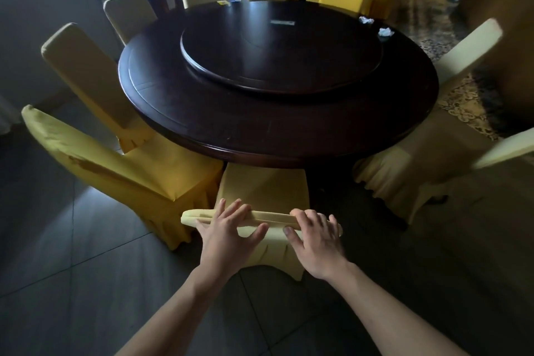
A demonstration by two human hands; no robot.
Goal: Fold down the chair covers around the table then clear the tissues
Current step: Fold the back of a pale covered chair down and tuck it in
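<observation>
Directly in front of me stands a chair in a yellow cover (263,182), pushed up to a dark round table (202,124). My left hand (228,228) lies on the top edge of its backrest, fingers spread over the cloth and thumb below. My right hand (315,235) grips the same top edge further right, fingers curled over it. Two crumpled white tissues lie on the table's far right rim, one tissue (366,20) behind the other tissue (385,32).
Yellow-covered chairs ring the table: near left chair (115,159), further left chair (86,72), right chairs (419,159). A dark turntable (281,52) sits mid-table. Grey floor tiles lie under me; patterned carpet (462,101) lies to the right. More yellow chairs stand at the back.
</observation>
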